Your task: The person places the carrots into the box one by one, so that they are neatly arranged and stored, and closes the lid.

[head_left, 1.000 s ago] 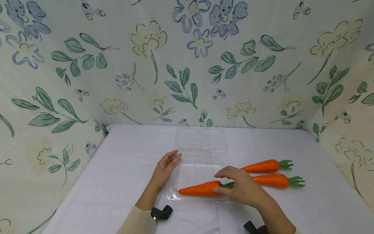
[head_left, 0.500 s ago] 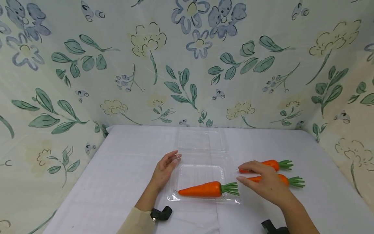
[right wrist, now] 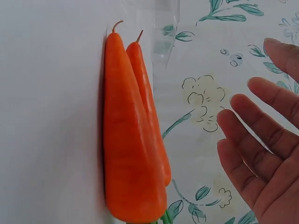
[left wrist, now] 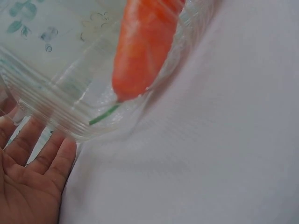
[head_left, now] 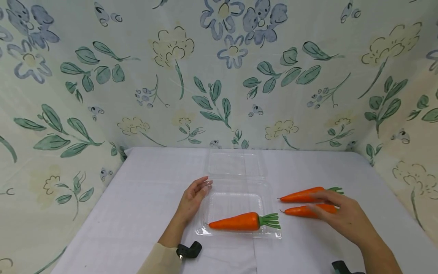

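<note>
Right hand, fingers parted and holding nothing, is over the nearer loose carrot, its long axis sideways, tip left. Left hand, fingers extended, is farther off.

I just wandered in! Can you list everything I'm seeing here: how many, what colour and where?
Carrot: 1, orange with green top, in the container
Loose carrots: 2, orange with green tops, right of the container
Container: 1, clear, centre, lid open behind
Tablecloth: 1, white, underneath
Floral backdrop: 1, pale with blue, yellow, green, behind and at sides
Wrist devices: 2, black, at the wrists
Sleeve: 1, cream, left arm
Hands: 2, bare; left hand beside the container, right hand by the loose carrots
</note>
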The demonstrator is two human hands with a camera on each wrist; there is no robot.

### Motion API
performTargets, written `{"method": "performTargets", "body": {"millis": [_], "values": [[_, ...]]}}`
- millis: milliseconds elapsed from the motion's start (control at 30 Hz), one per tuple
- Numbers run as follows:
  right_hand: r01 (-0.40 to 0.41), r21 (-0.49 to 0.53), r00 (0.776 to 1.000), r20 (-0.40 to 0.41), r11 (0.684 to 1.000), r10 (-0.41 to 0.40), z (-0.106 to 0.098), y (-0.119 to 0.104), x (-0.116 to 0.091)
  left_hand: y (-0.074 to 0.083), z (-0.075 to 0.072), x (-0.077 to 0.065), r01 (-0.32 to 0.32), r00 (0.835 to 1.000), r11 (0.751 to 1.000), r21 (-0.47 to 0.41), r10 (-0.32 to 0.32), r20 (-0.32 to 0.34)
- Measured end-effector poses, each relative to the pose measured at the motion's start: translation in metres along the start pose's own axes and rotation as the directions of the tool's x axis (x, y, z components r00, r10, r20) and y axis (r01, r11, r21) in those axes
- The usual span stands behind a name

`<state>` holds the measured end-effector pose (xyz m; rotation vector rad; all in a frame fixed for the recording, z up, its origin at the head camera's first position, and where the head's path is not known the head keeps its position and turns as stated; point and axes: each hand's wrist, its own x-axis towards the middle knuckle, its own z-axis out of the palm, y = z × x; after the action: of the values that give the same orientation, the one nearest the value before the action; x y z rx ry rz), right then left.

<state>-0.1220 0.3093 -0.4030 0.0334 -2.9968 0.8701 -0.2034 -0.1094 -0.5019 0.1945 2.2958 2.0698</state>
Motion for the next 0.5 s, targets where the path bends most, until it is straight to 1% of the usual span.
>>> {"method": "performTargets", "body": {"millis": [67, 233, 400, 500], "values": [[-0.033, -0.017, 0.999, 0.003, 0.999, 0.033, -0.001, 0.008, 0.000, 0.001, 0.000, 0.000, 0.009, 1.000, 1.000, -0.002, -0.009, -0.001], [-0.118, -0.053, 0.993, 0.024, 0.992, 0.119, -0.004, 0.027, 0.005, 0.002, 0.001, -0.001, 0.007, 1.000, 1.000, -0.016, -0.007, -0.003], [-0.161, -0.104, 0.982, 0.085, 0.981, 0.170, -0.009, 0.047, 0.009, 0.003, 0.001, -0.001, 0.006, 1.000, 1.000, -0.011, -0.006, -0.006], [-0.190, -0.138, 0.969, 0.134, 0.972, 0.209, -0.012, 0.057, 0.011, 0.003, 0.001, -0.001, 0.015, 1.000, 1.000, -0.012, -0.015, -0.004]]}}
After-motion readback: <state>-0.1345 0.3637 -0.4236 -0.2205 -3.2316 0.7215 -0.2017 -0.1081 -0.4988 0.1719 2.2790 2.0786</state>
